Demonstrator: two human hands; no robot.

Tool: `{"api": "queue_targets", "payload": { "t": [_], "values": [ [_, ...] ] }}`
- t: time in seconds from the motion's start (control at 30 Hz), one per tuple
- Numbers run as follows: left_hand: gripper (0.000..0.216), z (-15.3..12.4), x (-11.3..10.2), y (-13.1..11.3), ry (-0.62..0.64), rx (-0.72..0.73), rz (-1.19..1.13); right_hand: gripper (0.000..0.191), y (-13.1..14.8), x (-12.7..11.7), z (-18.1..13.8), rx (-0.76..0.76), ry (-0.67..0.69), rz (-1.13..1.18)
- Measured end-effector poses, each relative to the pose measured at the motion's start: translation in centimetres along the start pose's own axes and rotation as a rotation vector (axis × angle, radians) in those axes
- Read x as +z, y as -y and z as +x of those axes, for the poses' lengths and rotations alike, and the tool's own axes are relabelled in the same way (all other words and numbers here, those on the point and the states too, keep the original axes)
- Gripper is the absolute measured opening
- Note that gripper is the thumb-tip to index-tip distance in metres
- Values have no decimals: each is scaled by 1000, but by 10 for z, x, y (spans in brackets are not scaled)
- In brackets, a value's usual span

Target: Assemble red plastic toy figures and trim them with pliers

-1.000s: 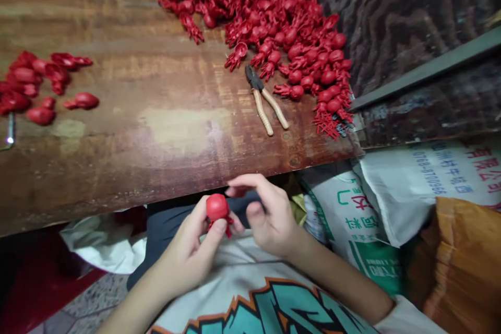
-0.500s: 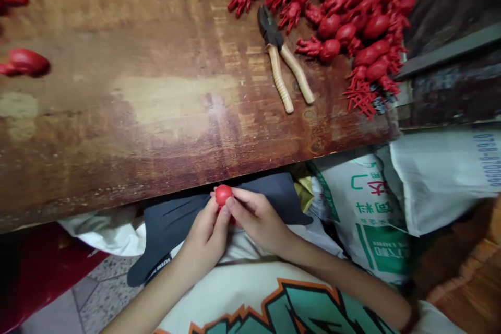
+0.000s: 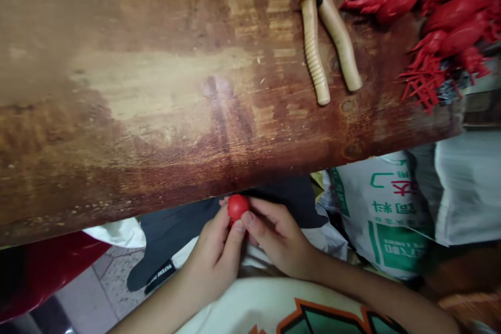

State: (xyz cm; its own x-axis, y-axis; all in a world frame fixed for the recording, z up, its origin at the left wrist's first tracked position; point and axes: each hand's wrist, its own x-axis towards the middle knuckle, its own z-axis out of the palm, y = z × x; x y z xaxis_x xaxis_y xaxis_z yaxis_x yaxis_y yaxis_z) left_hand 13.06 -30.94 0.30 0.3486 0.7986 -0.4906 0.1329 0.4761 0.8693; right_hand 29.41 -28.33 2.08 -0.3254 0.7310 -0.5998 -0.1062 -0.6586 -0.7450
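Just below the table's front edge, both hands meet over my lap around a red plastic figure piece. Its smooth round end faces up; the lower part is hidden by fingers. My left hand is closed on the piece from the left, thumb against its near side. From the right, my right hand pinches the same piece, with the thumb pressed just under the round end. Pliers with cream handles and black jaws lie on the table beyond my hands, handles apart.
Red plastic figure pieces are heaped at the table's right end, beside thin red sticks. The worn wooden table has its edge just past my hands. Printed white sacks stand below right; a dark red surface is low left.
The view has come closer to the table, so the pliers and heap look larger and farther right. Red pieces at the far left have left view. Both hands keep hold of the piece.
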Motion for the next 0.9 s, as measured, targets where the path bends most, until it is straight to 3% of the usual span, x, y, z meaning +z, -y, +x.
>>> {"api": "queue_targets", "payload": {
  "t": [0.3, 0.43, 0.6, 0.77, 0.9],
  "values": [
    [25, 2, -1, 2, 51, 15, -20, 57, -4, -4, 1, 122, -1, -48],
    [20, 2, -1, 1, 45, 43, 3, 51, -3, -5, 1, 48, -13, -74],
    [20, 3, -2, 0, 32, 46, 17, 53, -5, -7, 3, 91, 17, -78],
    [14, 1, -2, 1, 33, 63, 61, 45, -3, -7, 5, -36, -1, -83],
    [13, 1, -2, 1, 41, 59, 52, 46, -1, -6, 6, -46, -3, -103]
  ]
}}
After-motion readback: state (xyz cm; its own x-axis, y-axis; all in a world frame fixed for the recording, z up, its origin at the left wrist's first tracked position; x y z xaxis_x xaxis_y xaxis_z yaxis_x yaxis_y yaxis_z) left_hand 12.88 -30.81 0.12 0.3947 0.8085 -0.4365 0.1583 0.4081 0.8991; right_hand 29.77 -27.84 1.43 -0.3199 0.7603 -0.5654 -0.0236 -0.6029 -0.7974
